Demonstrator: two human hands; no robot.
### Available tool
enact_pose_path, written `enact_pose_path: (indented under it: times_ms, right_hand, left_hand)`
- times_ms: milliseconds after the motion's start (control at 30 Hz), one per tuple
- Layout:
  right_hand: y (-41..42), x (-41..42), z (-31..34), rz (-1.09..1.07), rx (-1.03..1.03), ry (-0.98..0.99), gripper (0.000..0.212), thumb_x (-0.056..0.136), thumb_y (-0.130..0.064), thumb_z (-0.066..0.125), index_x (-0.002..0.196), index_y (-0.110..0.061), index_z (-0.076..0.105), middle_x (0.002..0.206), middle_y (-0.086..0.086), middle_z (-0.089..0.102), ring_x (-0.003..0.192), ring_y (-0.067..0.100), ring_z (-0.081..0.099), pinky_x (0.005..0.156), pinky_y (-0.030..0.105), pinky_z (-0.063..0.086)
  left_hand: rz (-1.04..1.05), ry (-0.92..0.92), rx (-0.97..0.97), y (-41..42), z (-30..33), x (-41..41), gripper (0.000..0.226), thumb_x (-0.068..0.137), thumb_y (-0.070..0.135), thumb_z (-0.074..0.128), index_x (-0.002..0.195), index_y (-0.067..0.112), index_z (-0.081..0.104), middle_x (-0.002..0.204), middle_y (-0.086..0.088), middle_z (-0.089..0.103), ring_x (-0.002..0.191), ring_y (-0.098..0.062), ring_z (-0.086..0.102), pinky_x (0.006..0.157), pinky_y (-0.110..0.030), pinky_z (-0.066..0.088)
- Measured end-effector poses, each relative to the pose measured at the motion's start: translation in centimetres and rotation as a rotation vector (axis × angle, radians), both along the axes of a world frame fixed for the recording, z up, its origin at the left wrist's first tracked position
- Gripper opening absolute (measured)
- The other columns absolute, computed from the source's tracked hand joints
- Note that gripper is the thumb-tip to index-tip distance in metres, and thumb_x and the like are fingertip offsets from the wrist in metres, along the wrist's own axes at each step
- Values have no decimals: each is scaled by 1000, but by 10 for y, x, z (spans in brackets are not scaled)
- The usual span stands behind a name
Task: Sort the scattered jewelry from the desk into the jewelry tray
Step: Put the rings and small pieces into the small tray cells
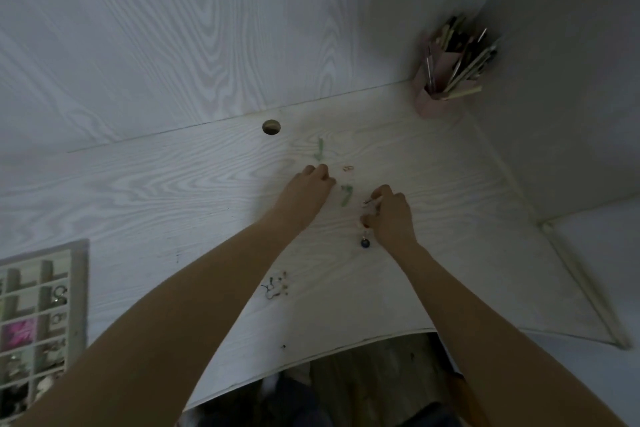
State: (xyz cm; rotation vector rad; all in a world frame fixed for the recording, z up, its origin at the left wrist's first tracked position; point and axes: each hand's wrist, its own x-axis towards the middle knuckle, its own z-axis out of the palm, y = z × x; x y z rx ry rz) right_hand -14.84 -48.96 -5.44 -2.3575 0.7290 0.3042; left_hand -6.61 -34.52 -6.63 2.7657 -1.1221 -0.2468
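Desk point(173, 191): white woodgrain. Jewelry scattered at frame centre: two pale green pieces point(346, 195), one above the other; a small pinkish ring pair point(348, 168); a dark blue round pendant point(365, 243); a cluster of tiny dark bits point(277, 286) lower down. Left hand point(308, 184): fingers curled, tips on desk by upper green piece; whether it holds anything, cannot tell. Right hand point(389, 215): pinches a small metallic item, pendant just below it. Tray point(34, 315), compartmented, partly filled, lower left edge. Pink pen cup point(446, 80), upper right.
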Motion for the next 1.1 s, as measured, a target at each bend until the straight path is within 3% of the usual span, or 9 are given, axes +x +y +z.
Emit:
enact_pose_path:
  times_ms: [300, 400, 467, 533, 667, 733, 833, 1000, 1100]
  right_hand:
    - [9, -14, -4, -33, -109, 33, 43, 86, -27, 66, 116, -6, 43, 116, 15, 47, 108, 31, 46, 81, 37, 42]
    - [9, -15, -10, -17, -80, 71, 37, 88, -24, 64, 113, -4, 46, 113, 18, 55, 105, 32, 51, 82, 39, 44]
    - [11, -14, -8, -33, -50, 66, 31, 90, -23, 61, 111, -3, 49, 111, 17, 57, 103, 31, 54, 80, 37, 44]
    - [14, -11, -2, -36, -19, -6, 28, 91, -22, 59, 109, -1, 53, 104, 14, 59, 98, 28, 56, 74, 28, 39]
    - [25, -2, 18, 5, 27, -185, 11, 91, -15, 57, 88, -5, 54, 76, 5, 50, 71, 19, 48, 57, 24, 27]
    - [31, 4, 24, -57, 171, -226, 13, 90, -15, 58, 80, -8, 53, 75, 5, 53, 73, 20, 51, 65, 26, 36]
    - [47, 13, 39, -245, 637, -267, 13, 91, -10, 58, 80, -7, 51, 79, 10, 63, 73, 19, 62, 71, 28, 54]
    - [82, 25, 65, -334, 993, -258, 8, 93, -1, 50, 87, -5, 53, 78, 9, 63, 69, 17, 63, 68, 25, 53]
    - [106, 31, 74, -334, 1078, -189, 8, 93, -5, 51, 86, -9, 52, 69, 5, 56, 61, 16, 56, 61, 27, 51]
  left_hand:
    - [263, 178, -223, 4, 2, -9, 35, 95, 0, 42, 126, 8, 56, 122, -12, 55, 110, -26, 50, 91, -31, 43]
    - [520, 364, -507, 10, 9, -9, 24, 95, 2, 48, 113, 2, 65, 104, -11, 67, 92, -21, 64, 86, -22, 46]
    - [704, 554, -749, 19, 15, -11, 15, 91, 4, 57, 101, 2, 68, 90, -11, 68, 83, -24, 67, 85, -29, 52]
    - [821, 782, -966, 29, 25, -15, 8, 89, 3, 61, 96, 2, 66, 89, -13, 67, 73, -22, 69, 78, -35, 57]
    - [882, 1020, -1161, 45, 46, -22, 9, 91, 2, 57, 97, 5, 62, 92, -8, 68, 70, -16, 71, 68, -23, 58]
    - [927, 1075, -1260, 51, 54, -22, 10, 92, 0, 54, 98, 3, 61, 93, -9, 67, 76, -20, 70, 69, -23, 58]
    - [951, 1100, -1334, 62, 62, -23, 14, 94, 1, 51, 105, -1, 59, 93, -10, 66, 77, -18, 69, 72, -23, 58]
    - [969, 1086, -1437, 80, 74, -27, 14, 95, -1, 49, 106, -4, 56, 93, -15, 65, 69, -14, 70, 69, -22, 58]
    - [1028, 1069, -1533, 92, 81, -28, 8, 95, -1, 47, 91, -1, 54, 90, -17, 63, 74, -18, 68, 70, -22, 58]
